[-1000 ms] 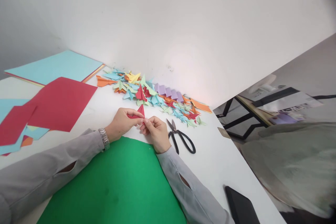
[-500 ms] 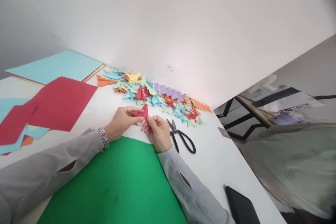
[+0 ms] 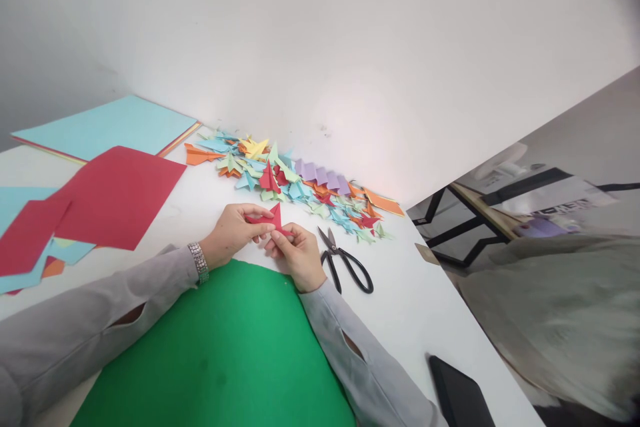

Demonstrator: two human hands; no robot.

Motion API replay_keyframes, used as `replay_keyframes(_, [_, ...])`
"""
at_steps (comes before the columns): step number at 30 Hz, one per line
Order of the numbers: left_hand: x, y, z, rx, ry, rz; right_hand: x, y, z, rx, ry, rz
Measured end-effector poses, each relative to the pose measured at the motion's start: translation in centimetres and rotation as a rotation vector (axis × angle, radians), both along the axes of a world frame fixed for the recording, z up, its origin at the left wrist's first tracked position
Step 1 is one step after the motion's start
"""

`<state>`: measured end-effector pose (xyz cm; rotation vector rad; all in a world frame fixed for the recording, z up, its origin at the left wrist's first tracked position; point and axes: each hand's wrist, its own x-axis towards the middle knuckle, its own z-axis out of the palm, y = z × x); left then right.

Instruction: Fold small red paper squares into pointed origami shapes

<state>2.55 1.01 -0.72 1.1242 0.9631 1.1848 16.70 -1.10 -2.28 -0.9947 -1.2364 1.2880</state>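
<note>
A small red folded paper plane is between my two hands, above the table just past the green sheet. My left hand pinches its left side between thumb and fingers. At its lower right, my right hand has thumb and fingers closed on the folded edge; its fingertips are partly hidden. Right beyond the hands lies a heap of small folded paper planes in blue, green, orange, yellow and red. Black-handled scissors rest to the right of my right hand, blades partly apart.
Red paper sheets and smaller coloured pieces lie at the left. A stack of large sheets, light blue on top, is against the wall. A black phone-like device sits near the right table edge. Folded purple paper stands behind the heap.
My right hand has shifted slightly left and its thumb has slid lower along the red paper plane. The left hand keeps its pinch almost unmoved.
</note>
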Motion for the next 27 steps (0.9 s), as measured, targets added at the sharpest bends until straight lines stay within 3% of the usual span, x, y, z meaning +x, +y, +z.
replay_keyframes(11, [-0.1, -0.1, -0.2, 0.003, 0.015, 0.017, -0.2, -0.1, 0.2, -0.010, 0.027, -0.118])
replay_keyframes(15, [-0.1, -0.2, 0.6, -0.077, -0.132, 0.038, -0.1, -0.1, 0.2, 0.001, 0.052, -0.162])
replay_keyframes(18, [0.0, -0.1, 1.0, -0.161, -0.227, 0.048, 0.0, -0.2, 0.2, 0.001, 0.058, -0.134])
replay_keyframes(22, [-0.1, -0.1, 0.7, -0.068, -0.149, -0.028, 0.1, -0.2, 0.2, 0.010, 0.029, -0.040])
replay_keyframes(27, [-0.2, -0.2, 0.8, -0.080, -0.147, -0.035, 0.0, -0.3, 0.2, 0.017, 0.017, -0.053])
